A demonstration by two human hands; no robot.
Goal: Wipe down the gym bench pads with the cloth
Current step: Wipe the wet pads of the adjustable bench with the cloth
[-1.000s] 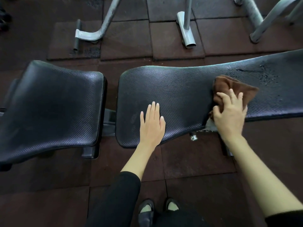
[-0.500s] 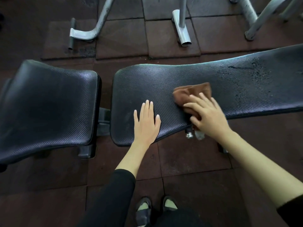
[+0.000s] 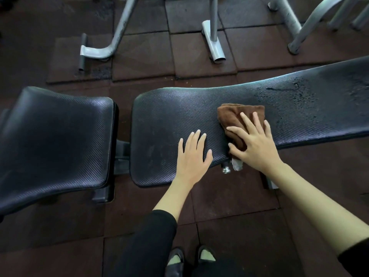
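Head view, looking down on a gym bench. At the left of the frame lies the black, ribbed seat pad (image 3: 58, 144), separated by a narrow gap from the long back pad (image 3: 169, 116), which runs from the centre to the right edge. Dark rubber floor tiles (image 3: 139, 52) surround both, and grey metal frame legs (image 3: 214, 43) stand on them along the top. At lower centre, a black sleeve (image 3: 151, 246) leads up to the left hand (image 3: 194, 156), which rests flat on the near part of the back pad, its grip apart with fingers straight and holding nothing. Two dark shoes (image 3: 175, 260) show at the bottom centre. A bolt (image 3: 226, 169) protrudes below the pad's near edge. Just right of the left hand, the brown cloth (image 3: 231, 114) lies bunched on the back pad, draping over its near edge. The right hand (image 3: 253, 144) presses on the cloth, grip apart, fingers spread and straight. Droplets (image 3: 299, 96) speckle the pad at the upper right.
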